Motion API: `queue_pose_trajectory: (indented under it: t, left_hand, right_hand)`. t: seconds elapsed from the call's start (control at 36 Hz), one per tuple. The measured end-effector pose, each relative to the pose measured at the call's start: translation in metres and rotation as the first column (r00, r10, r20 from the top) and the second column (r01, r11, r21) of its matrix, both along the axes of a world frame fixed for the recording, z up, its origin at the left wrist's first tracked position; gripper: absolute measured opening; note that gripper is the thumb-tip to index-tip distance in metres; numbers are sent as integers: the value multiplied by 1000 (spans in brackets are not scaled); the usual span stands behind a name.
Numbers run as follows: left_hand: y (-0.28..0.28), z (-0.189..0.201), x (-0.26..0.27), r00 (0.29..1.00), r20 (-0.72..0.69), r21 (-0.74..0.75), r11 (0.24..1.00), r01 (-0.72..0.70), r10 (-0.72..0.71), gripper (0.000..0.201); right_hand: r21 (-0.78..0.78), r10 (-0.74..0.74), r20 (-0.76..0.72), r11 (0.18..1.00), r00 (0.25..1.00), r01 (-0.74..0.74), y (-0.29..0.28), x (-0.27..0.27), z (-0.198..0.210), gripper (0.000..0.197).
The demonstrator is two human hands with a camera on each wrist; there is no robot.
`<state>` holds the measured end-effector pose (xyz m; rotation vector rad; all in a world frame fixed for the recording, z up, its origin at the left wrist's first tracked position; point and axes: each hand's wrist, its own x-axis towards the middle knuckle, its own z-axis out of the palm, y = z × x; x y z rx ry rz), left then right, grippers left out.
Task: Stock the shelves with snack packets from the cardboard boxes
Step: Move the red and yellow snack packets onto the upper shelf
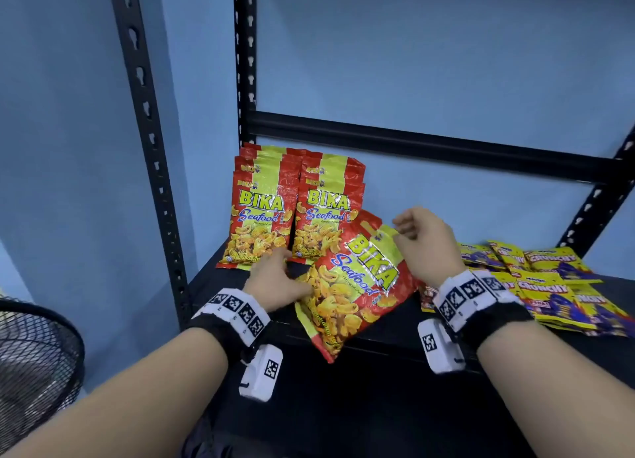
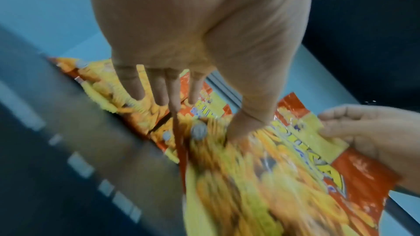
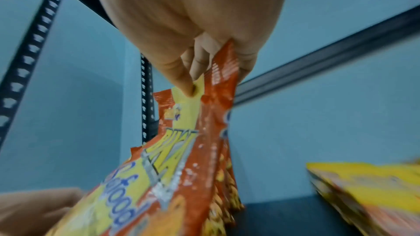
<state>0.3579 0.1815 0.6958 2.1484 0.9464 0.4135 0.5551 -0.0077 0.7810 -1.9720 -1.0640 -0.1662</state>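
Note:
A red and yellow BIKA Seafood packet [image 1: 354, 285] [image 2: 284, 177] [image 3: 159, 177] hangs tilted over the black shelf board [image 1: 378, 323]. My right hand [image 1: 407, 230] [image 3: 204, 78] pinches its top edge, and the right wrist view shows more packet edges bunched behind it. My left hand [image 1: 278, 272] [image 2: 200, 114] is at the packet's lower left. Its thumb rests on the packet's face, and its straight fingers reach to the foot of the standing BIKA packets [image 1: 256, 217]. Those lean against the wall in two stacks at the shelf's back left.
Yellow and purple Crunchy packets [image 1: 549, 285] [image 3: 363, 186] lie piled flat on the right of the shelf. Black slotted uprights [image 1: 147, 148] and a rear crossbar [image 1: 412, 148] frame the bay. A black wire fan guard [image 1: 34, 354] stands low at the left.

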Motion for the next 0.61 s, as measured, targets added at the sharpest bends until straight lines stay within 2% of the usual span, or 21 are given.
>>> queue_pose_trajectory:
  t: [0.06,0.08,0.11,0.17,0.19,0.22,0.31,0.33,0.39,0.47,0.56,0.61]
  left_hand:
    - [0,15,3,992,-81,35,994,99,-96,105]
    - [-2,21,4,981,-102,4,986,165,-163,104]
    - [-2,24,6,967,-107,-47,973,227,-230,100]
    - [-4,28,8,943,-89,-94,945,313,-322,72]
    - [-4,28,8,938,-95,-82,942,325,-332,61]
    - [-4,28,8,939,-105,-66,944,323,-328,60]
    - [3,20,12,954,-88,-66,957,282,-287,73]
    - [5,18,13,960,-66,-70,961,268,-273,76]
    - [7,17,12,972,-23,-69,971,231,-233,75]
    - [8,16,12,986,9,-56,984,167,-167,44]
    - [12,14,17,992,13,-29,992,126,-126,39]
    - [14,15,20,995,-5,-13,995,98,-98,44]
  right_hand:
    - [8,63,43,998,997,-64,10,-6,18,20]
    - [6,91,62,996,994,-91,14,-11,26,19]
    - [4,119,83,993,989,-120,19,-15,33,20]
    - [-8,175,129,985,976,-175,26,-23,41,27]
    - [-21,194,143,981,970,-193,29,-27,43,30]
    - [-32,205,154,979,966,-203,31,-30,45,31]
    - [-39,203,188,979,961,-199,32,-35,46,19]
    - [-26,171,213,985,962,-170,31,-34,45,22]
    - [37,57,239,997,969,-68,29,-29,37,53]
    - [71,-93,102,994,990,86,26,-21,21,89]
    - [-163,-93,-95,984,991,77,28,-8,-5,107]
    - [-326,-85,-174,945,981,24,33,0,-24,108]
